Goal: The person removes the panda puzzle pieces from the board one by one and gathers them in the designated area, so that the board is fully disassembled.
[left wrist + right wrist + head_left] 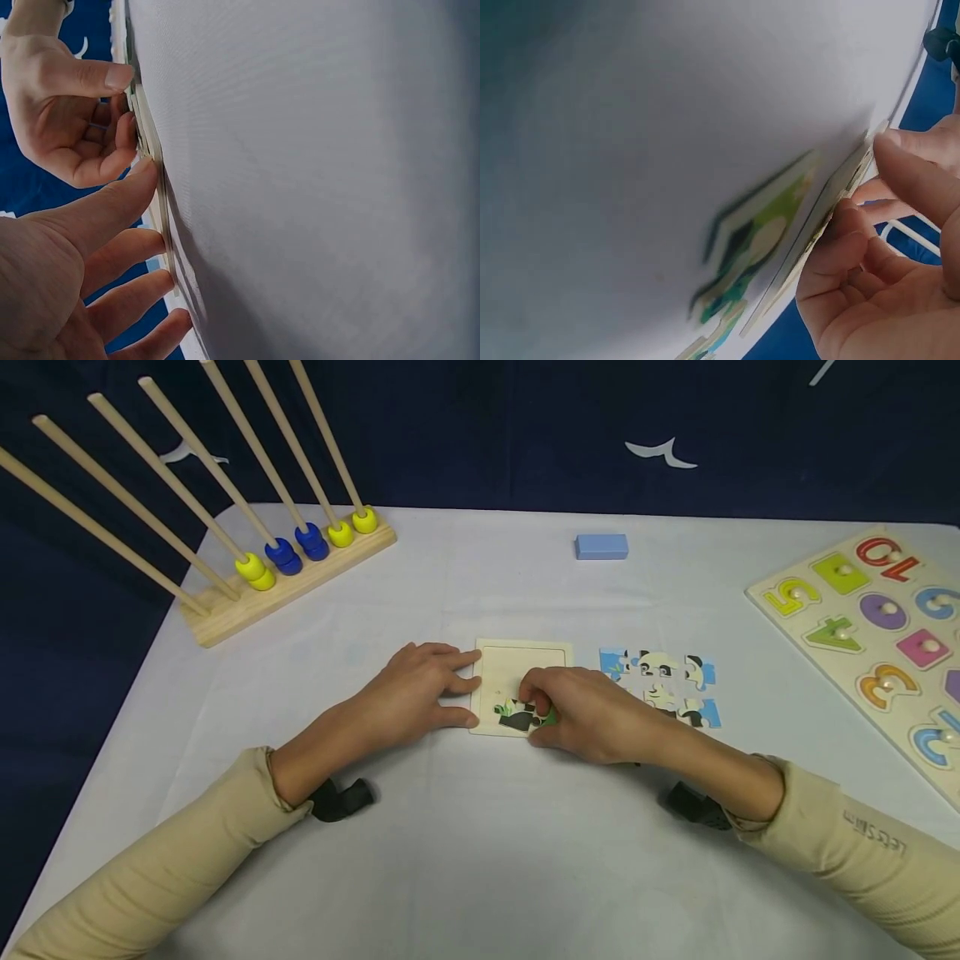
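Observation:
A square wooden puzzle tray [521,657] lies mid-table, with panda-and-grass pieces [516,717] in its lower part. My left hand [423,687] steadies the tray's left edge, its spread fingertips and thumb touching the rim. Over the lower right corner, my right hand [592,714] has its fingers curled and pinches a green-edged puzzle piece [551,718] against the thumb, mostly hidden by the fingers. Right of the tray lie several loose panda puzzle pieces [657,665]. A green and yellow puzzle piece [769,229] lies on the cloth in the right wrist view.
A wooden bead stand [292,585] with tall rods and yellow and blue beads stands at the back left. Toward the back edge sits a blue block [602,547]. A number-and-shape peg board [840,585] lies at the right. White cloth [450,860] covers the table.

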The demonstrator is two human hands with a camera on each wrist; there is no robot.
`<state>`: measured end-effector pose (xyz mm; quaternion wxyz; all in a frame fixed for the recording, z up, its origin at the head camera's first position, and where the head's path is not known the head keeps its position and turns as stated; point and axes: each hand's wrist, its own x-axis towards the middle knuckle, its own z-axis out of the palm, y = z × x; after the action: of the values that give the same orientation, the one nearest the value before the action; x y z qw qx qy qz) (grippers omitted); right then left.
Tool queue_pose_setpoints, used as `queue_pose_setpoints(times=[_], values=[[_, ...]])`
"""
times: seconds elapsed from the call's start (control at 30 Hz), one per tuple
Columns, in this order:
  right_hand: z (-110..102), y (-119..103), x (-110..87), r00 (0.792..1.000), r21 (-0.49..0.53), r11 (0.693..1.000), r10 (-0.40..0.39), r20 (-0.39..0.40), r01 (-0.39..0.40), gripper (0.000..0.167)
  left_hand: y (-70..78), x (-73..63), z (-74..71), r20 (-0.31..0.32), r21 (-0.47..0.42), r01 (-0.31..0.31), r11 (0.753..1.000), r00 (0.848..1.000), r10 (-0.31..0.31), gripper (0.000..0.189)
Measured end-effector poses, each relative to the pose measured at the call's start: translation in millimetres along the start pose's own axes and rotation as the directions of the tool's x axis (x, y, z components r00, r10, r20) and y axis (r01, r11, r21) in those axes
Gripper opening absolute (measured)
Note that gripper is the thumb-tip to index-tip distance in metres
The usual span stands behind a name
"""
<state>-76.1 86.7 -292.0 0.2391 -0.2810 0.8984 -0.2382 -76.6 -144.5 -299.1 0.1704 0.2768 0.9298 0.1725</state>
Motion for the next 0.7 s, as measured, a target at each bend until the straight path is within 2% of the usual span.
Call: queue_pose_setpoints(times=[0.17,0.4,0.6,0.7], values=[[1.0,-1.8,0.6,1.0,-0.028,1.0,0.008,-0.012,-0.008,0.038,0.0,-0.3,-0.3,0.002,0.007,-0.003,1.0,1.0,0.003,0.053],[2.3,-0.9,-0.9,0.998,-0.077,0.996,-0.042,-0.052,0.038,0.027,-0.1,-0.2,-0.8,0.001,0.011,-0.004,1.0,1.0,0.004,0.052],[2.9,-1.5,-1.1,0.997,-0.057,0.997,-0.045,-0.069,0.041,0.027,-0.1,-0.4,-1.1,0.007,0.011,-0.002,1.0,1.0,0.002,0.052],[2.2,-0.9,-2.5,0.993,-0.029,0.997,-0.069,-0.098,0.067,0.027,-0.3,-0.8,-1.3,0.008,0.013,-0.003,1.0,1.0,0.003,0.053]])
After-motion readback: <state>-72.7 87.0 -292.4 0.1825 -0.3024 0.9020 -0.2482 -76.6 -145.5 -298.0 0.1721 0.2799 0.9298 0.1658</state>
